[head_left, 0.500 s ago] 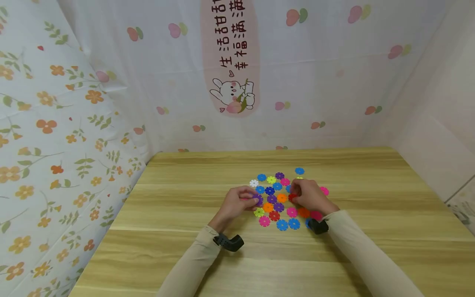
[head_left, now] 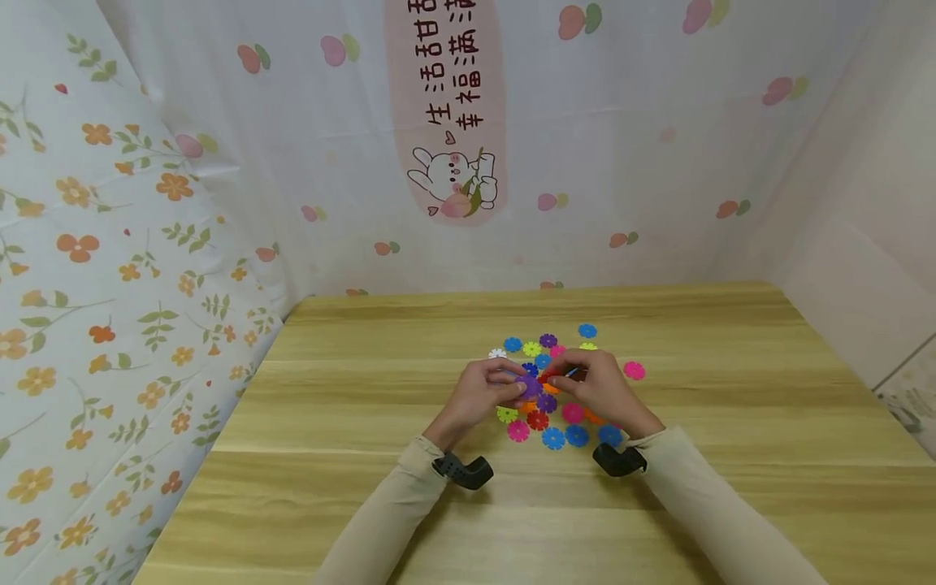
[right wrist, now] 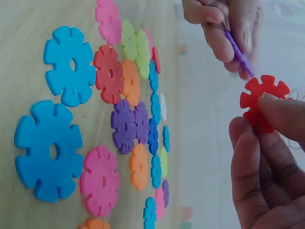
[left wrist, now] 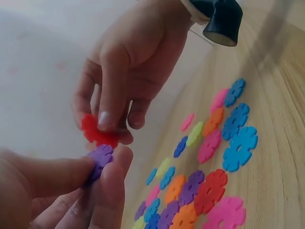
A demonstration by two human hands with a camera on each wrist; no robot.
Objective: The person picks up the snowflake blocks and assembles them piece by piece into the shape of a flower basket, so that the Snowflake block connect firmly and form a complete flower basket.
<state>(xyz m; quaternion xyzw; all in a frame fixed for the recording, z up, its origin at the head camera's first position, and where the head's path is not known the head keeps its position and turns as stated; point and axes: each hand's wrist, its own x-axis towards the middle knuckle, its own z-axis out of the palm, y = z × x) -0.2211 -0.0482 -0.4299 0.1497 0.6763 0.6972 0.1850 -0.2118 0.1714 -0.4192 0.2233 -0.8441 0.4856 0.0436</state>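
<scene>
One purple disc (left wrist: 102, 160), pinched in left hand (head_left: 477, 398), presents its rim to one red disc (right wrist: 252, 99), pinched in right hand (head_left: 605, 396) just to its right, contact unclear.

From where I stand, the left sleeve (head_left: 383, 516) and the right sleeve (head_left: 720, 500) are plain beige cloth, long and softly creased near the cuffs (head_left: 656, 443). Each wrist wears a stubby black gadget, the left gadget (head_left: 471, 474) and the right gadget (head_left: 617, 461) both curved (rather like bent pipe, to my eye). The right one's rounded barrel (left wrist: 224, 21) ends in a flat, brownish face (left wrist: 220, 39).
</scene>
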